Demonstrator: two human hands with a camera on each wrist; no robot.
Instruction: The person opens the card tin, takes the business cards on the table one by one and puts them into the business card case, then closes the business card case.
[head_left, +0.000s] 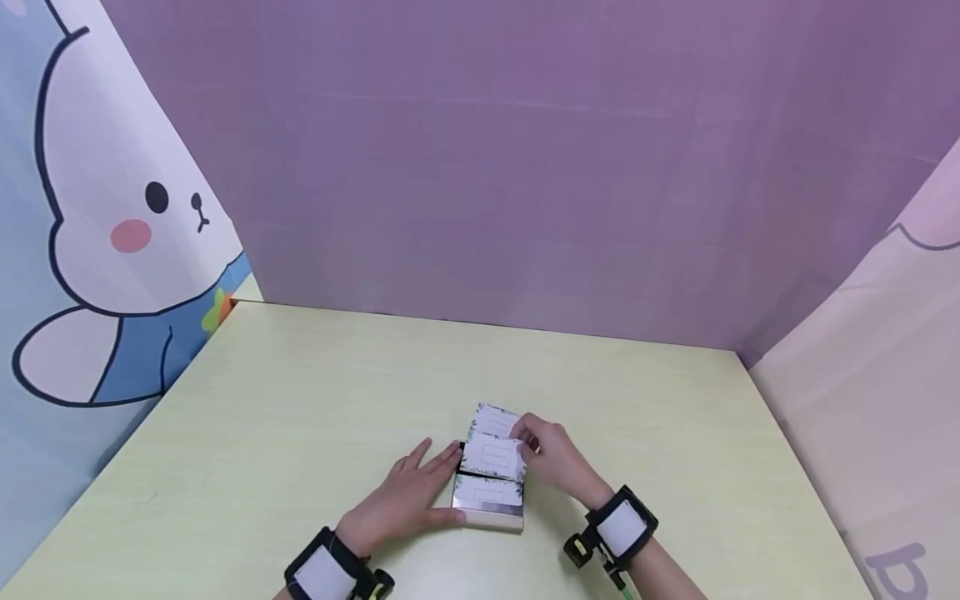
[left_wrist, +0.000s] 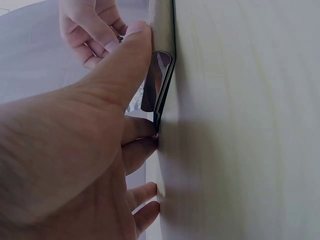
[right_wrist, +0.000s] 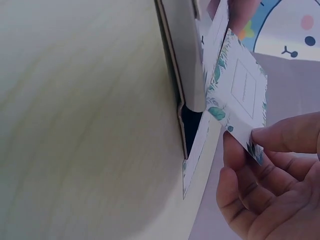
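Note:
A small stepped card holder (head_left: 487,518) stands on the pale table (head_left: 300,400), near the front middle. White cards with leafy green borders (head_left: 491,457) sit in its slots. My left hand (head_left: 444,487) lies flat against the holder's left side, fingers straight, thumb at the near corner. In the left wrist view the thumb (left_wrist: 137,37) presses the holder's edge (left_wrist: 161,75). My right hand (head_left: 527,435) pinches the rearmost card (head_left: 495,419) by its right edge. The right wrist view shows that card (right_wrist: 240,90) tilted away from the holder (right_wrist: 182,55), with my right hand (right_wrist: 250,142) pinching its corner.
A purple wall (head_left: 525,167) closes the back of the table. On the left hangs a cartoon rabbit panel (head_left: 112,233), and a pale panel (head_left: 885,375) stands on the right. Black wrist bands (head_left: 618,525) sit on both arms.

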